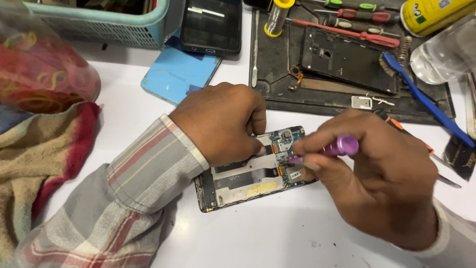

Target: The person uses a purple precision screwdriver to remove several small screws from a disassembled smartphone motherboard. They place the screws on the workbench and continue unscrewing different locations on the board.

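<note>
Two hands over an opened phone on the white table.

The right hand point(382, 173) pinches a purple screwdriver point(331, 149), tip on the opened phone point(250, 173); the left hand point(223, 121) presses down on the phone's upper edge, fingers curled. Beyond lie a light-blue phone back point(176, 74), a black mat point(277, 64) and a yellow can point(431, 15).

Opened smartphone point(250, 173), back cover removed, lying flat on the white table near the scene's centre, its long axis running from near left to far right. Exposed are a blue-green circuit board at the far-right end, orange flex connectors, and a pale central plate. Purple-handled screwdriver point(331, 149), tilted, tip resting on the board at the phone's far-right end.
</note>
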